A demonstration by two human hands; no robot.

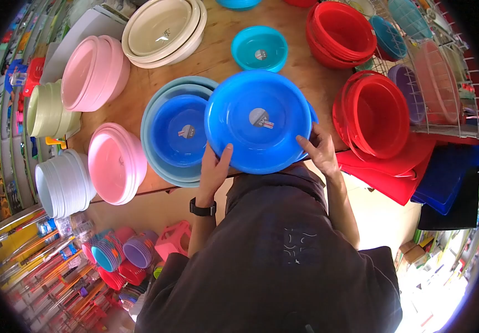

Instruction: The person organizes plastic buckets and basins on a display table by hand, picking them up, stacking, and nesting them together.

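Note:
Both hands hold a large blue basin [239, 133] with a grey label on its inner bottom. My left hand [214, 169] grips its lower left rim, thumb on the inside. On the lower right rim, my right hand [318, 149] is closed with its thumb over the edge. Part of another blue rim shows behind the basin at the right. Just left of it, partly covered by it, a smaller blue basin [175, 133] sits inside light blue-grey basins [149, 119].
Around the wooden table [217, 53] stand cream basins [161, 28], a teal basin [245, 53], pink basins [109, 166], white basins [64, 186] and red basins [378, 116]. A wire rack [444, 130] is at the right. Shelves line the left.

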